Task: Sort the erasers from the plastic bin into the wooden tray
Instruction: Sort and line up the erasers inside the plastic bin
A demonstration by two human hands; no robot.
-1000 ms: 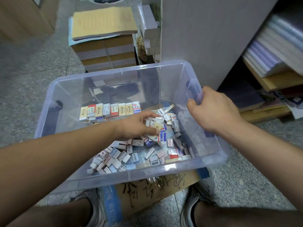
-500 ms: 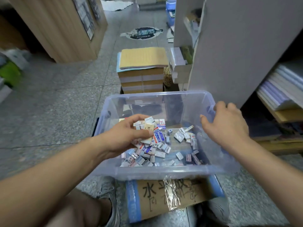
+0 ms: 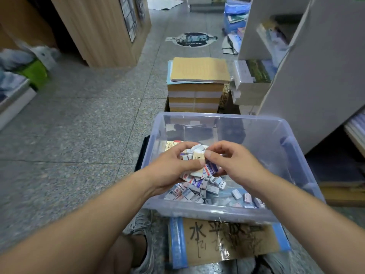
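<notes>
A clear plastic bin (image 3: 296, 153) sits on a cardboard box in front of me, with several small wrapped erasers (image 3: 199, 189) loose on its bottom. My left hand (image 3: 171, 171) is raised over the bin and grips a handful of erasers (image 3: 197, 158). My right hand (image 3: 231, 161) has come in beside it, fingers curled, pinching at the same handful from the right. A short row of erasers (image 3: 169, 144) stands at the bin's far left side. No wooden tray is in view.
The bin rests on a taped cardboard box (image 3: 227, 240) with handwriting. Behind it stands a stack of paper bundles (image 3: 197, 86). A grey shelf unit (image 3: 316, 76) is on the right, a wooden cabinet (image 3: 102, 30) at the far left. My shoe (image 3: 142, 228) is below the bin.
My left hand lifted a handful of erasers out of the pile. My right hand let go of the bin's right rim and moved left to meet the handful. The view tilted upward.
</notes>
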